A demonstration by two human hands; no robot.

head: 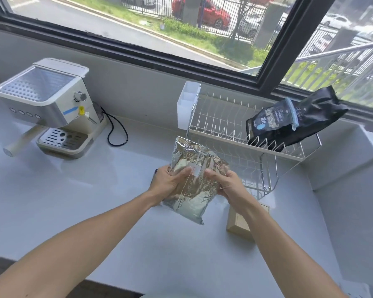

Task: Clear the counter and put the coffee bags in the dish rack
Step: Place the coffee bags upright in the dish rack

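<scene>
— What do we have in our grip?

— Our left hand (169,181) and right hand (226,182) are both clasped on the silver foil coffee bag (194,181), one on each side, thumbs on its top face. We hold it tilted, just above the desk (84,201).

— And close around us?

— A small tan box (238,224) lies on the desk just under our right wrist. Just beyond the bag to the right stands the wire dish rack (228,125), with a white cutlery holder (187,104) on its left end.

— Anything in the rack?

— A black coffee bag (297,121) leans across the right part of the upper tier. The left part shows bare wires.

— What about the left?

— A coffee machine (45,106) sits far left, well apart, its black cord (119,132) looped on the desk. Between it and us the desk is open; the near edge runs under our forearms.
</scene>
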